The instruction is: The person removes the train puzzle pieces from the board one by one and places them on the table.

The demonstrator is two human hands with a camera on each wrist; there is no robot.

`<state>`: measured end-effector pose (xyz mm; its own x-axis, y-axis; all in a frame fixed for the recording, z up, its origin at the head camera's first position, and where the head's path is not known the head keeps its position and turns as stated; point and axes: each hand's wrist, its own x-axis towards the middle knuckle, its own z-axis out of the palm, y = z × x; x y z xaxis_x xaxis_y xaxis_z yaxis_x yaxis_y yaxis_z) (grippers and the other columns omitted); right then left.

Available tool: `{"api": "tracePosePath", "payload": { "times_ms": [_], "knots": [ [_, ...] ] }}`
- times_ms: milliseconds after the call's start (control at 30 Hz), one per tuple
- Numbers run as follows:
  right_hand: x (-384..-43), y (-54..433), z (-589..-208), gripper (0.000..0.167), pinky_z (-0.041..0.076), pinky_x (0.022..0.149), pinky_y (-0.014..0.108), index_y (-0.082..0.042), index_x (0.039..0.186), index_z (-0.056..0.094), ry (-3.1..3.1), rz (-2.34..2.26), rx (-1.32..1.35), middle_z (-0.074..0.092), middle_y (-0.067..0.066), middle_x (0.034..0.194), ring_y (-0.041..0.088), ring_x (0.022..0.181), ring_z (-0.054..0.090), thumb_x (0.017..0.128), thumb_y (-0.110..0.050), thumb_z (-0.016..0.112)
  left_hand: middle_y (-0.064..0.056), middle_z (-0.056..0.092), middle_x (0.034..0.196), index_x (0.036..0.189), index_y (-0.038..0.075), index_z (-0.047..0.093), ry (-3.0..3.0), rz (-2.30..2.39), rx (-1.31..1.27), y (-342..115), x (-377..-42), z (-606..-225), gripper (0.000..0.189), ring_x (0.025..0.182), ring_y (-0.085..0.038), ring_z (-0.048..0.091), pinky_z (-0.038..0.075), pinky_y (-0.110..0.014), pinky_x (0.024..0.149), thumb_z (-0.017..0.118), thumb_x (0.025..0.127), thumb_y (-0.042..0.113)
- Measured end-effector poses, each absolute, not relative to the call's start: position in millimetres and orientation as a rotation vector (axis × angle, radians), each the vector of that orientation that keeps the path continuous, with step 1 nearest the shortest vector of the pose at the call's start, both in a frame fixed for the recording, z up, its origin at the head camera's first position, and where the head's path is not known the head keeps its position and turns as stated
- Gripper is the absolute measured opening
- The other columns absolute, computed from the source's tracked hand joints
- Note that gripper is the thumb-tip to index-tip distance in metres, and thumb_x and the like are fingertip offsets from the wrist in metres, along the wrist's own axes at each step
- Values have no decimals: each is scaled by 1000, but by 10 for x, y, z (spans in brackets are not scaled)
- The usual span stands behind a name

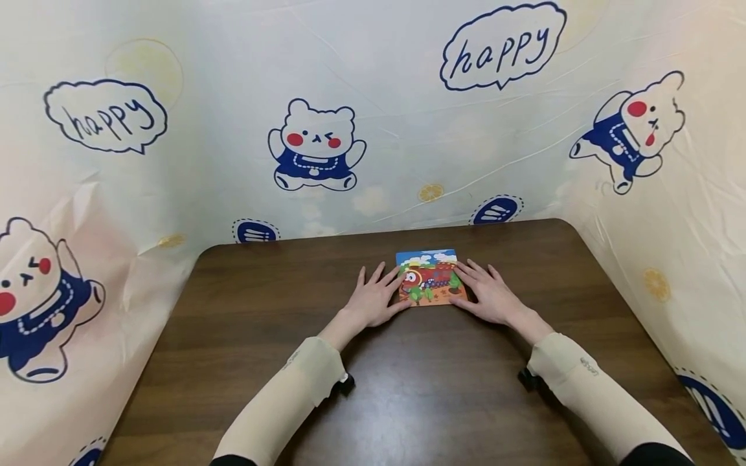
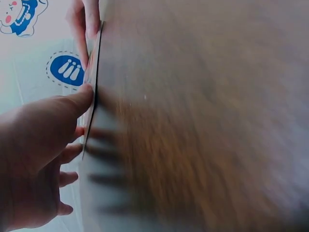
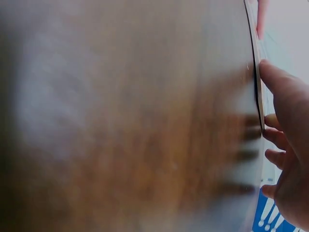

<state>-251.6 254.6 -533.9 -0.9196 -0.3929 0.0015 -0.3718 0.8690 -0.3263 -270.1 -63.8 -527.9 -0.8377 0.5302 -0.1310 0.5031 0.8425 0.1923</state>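
Note:
A thin, flat picture board (image 1: 430, 278) lies on the brown table (image 1: 443, 401), with blue sky, a red cartoon figure with a big white eye, and green plants on orange ground. My left hand (image 1: 375, 299) rests at its left side, fingers spread, thumb and fingertips touching the edge. On the opposite side my right hand (image 1: 492, 296) touches the right edge in the same way. Seen edge-on in the left wrist view, the board (image 2: 91, 111) has the left thumb (image 2: 79, 99) against it. The right thumb (image 3: 275, 77) meets its edge in the right wrist view.
Behind the table hangs a pale cloth (image 1: 384, 149) printed with bears and "happy" bubbles, and it continues along both sides. The table's far edge runs just beyond the board. Dark bands with small devices sit under both wrists.

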Motion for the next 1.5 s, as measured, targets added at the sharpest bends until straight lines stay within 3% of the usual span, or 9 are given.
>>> {"api": "tracePosePath", "payload": {
  "times_ms": [500, 733, 1500],
  "knots": [
    [-2235, 2183, -5296, 82, 22, 131, 79, -4, 168, 44, 2980, -490, -664, 41, 18, 176, 44, 167, 34, 107, -54, 66, -4, 27, 184, 175, 24, 34, 2835, 177, 763, -943, -2340, -5147, 78, 173, -39, 16, 11, -76, 135, 49, 111, 66],
    [-2094, 2034, -5298, 82, 21, 130, 80, -5, 168, 44, 2978, -514, -713, 42, 17, 176, 43, 167, 34, 107, -53, 67, 1, 29, 184, 174, 28, 35, 2871, 156, 735, -1121, -2169, -5161, 78, 173, -38, 19, 14, -75, 135, 49, 109, 69],
    [-1895, 1887, -5286, 82, 23, 129, 81, -7, 169, 43, 2939, -545, -726, 40, 15, 178, 44, 167, 33, 106, -53, 68, -1, 31, 183, 174, 26, 37, 2903, 216, 729, -1331, -1896, -5178, 77, 172, -41, 21, 16, -77, 134, 51, 110, 67]
  ]
}}
